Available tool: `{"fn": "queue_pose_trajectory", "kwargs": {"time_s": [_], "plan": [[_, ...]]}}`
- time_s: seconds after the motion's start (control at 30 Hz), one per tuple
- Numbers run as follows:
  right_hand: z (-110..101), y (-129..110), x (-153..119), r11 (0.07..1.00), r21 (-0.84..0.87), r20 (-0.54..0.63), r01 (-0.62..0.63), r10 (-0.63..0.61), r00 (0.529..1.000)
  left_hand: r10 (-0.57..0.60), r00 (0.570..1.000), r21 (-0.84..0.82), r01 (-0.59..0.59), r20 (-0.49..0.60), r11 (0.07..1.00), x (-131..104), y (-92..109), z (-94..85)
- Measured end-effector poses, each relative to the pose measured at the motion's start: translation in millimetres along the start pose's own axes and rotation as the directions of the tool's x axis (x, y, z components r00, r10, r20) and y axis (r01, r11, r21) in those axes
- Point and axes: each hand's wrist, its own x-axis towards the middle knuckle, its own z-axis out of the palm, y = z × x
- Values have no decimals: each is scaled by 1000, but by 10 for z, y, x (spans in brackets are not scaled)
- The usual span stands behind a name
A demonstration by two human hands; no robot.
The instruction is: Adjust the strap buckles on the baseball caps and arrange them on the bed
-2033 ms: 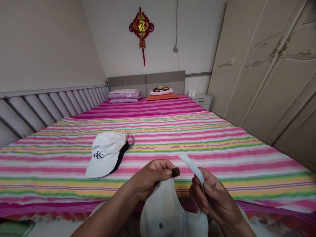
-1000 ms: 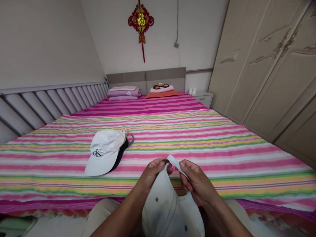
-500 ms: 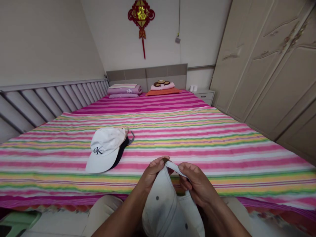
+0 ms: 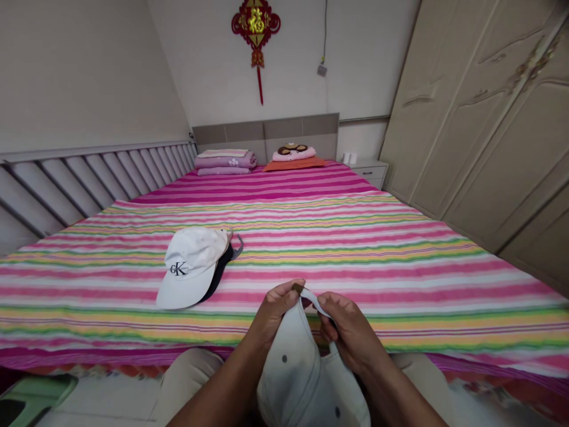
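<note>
A pale baseball cap point(image 4: 293, 373) hangs between my hands above my lap, its back opening and strap turned upward. My left hand point(image 4: 278, 305) pinches the strap's left end, where a brown-gold buckle or tab shows at the fingertips. My right hand point(image 4: 349, 326) grips the white strap farther right, with thumb on top and fingers curled beneath. On the bed to the left lies a white cap point(image 4: 193, 261) with dark "CK" lettering, resting over a dark cap point(image 4: 219, 274) whose grey strap sticks out to the right. The lower part of the held cap runs out of view.
The bed wears a striped bedspread point(image 4: 355, 237). Folded purple bedding point(image 4: 226, 163) and a pink pillow point(image 4: 293, 154) sit by the headboard. A slatted rail point(image 4: 98, 178) runs along the left, a wardrobe point(image 4: 480, 130) stands right, and a green stool point(image 4: 40, 397) is at lower left.
My right hand has shifted slightly left along the strap, toward my left hand, and the strap bows more. The caps on the bed have stayed put; the view moved slightly.
</note>
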Motion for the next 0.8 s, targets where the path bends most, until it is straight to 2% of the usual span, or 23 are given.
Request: {"fn": "queue_pose_trajectory", "kwargs": {"time_s": [0.13, 0.23, 0.43, 0.8], "plan": [[-19, -42, 6, 993, -119, 27, 15, -12, 1000, 2, 1000, 57, -1, -24, 998, -31, 7, 14], [-42, -80, 28, 992, -124, 40, 0, 5, 999, -4, 999, 76, 6, -35, 997, -48, 0, 21], [-85, -91, 56, 991, -57, 92, -123, 128, 987, 28, 999, 164, -22, -34, 986, -72, 5, 34], [79, 29, 2, 961, 227, 46, -157, 151, 988, 83, 992, 174, -99, 98, 980, -111, -67, 43]]}}
